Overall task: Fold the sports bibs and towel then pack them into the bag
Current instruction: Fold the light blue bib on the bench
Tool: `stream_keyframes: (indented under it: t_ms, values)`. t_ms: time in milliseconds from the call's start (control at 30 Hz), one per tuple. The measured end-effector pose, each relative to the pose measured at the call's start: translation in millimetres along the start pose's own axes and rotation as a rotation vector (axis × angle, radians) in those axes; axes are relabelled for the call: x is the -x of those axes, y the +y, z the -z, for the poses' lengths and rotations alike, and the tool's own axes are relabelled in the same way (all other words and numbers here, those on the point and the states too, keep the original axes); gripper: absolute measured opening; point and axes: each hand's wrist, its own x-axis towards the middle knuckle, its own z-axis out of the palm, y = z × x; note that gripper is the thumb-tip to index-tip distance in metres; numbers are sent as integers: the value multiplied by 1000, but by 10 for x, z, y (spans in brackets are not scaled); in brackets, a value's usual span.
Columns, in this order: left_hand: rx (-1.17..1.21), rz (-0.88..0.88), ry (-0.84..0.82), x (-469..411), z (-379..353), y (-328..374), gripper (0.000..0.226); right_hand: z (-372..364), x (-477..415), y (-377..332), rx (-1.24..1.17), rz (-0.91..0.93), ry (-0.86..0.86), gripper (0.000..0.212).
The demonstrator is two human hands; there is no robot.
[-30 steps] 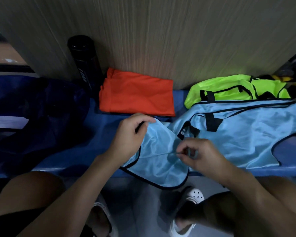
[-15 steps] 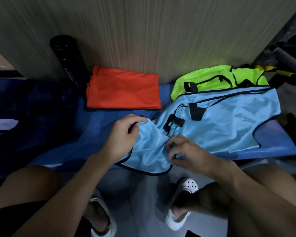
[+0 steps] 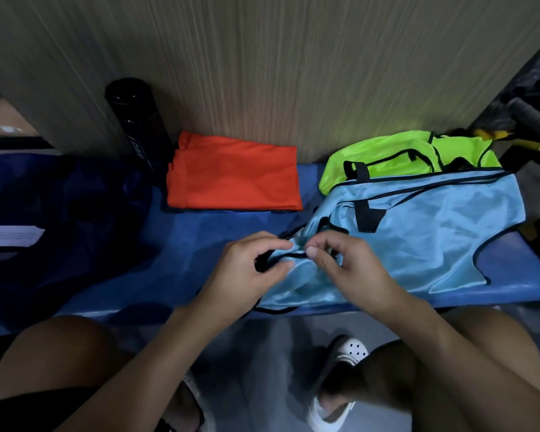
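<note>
Head view: left hand [image 3: 247, 269] and right hand [image 3: 353, 272], each grip clamped on the bunched left end of the light blue bib [image 3: 434, 244]. The bib lies lengthwise left-to-right on the blue surface [image 3: 527, 275], spread end pointing right. Earlier the hands were apart; now they nearly touch. White lettering on the black bottle [image 3: 134, 120] is unreadable.

A black bottle [image 3: 134, 120] against the wood-grain wall [image 3: 293, 73]; white clog [image 3: 351, 352] on the floor [image 3: 278, 353].
</note>
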Motion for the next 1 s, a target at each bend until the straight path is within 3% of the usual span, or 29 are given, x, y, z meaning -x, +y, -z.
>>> stream_keyframes:
  t_ms: [100,200,267,433,533,600,733,1000]
  values:
    - [33,16,86,-20,9,-19,18,-56,-75,-11,27,57,26,7]
    - [79,63,55,-24,30,-1,24,-32,-111,-50,62,97,-11,49]
    - [104,103,-5,-22,48,29,31,-15,-126,-85,50,106,-92,61]
    - [54,86,-89,4,110,73,30,-74,-157,-81,5,62,-135,43]
    - [5,40,-20,-42,197,39,11,-61,-149,-70,47,75,-99,27]
    - [-146,91,16,-86,299,-80,9,-30,-111,-84,74,100,-96,29]
    - [-361,332,-186,-107,397,-313,24,42,-14,-104,99,122,-96,13]
    - [-402,337,-325,-76,336,-252,20,247,135,-329,178,142,-153,16]
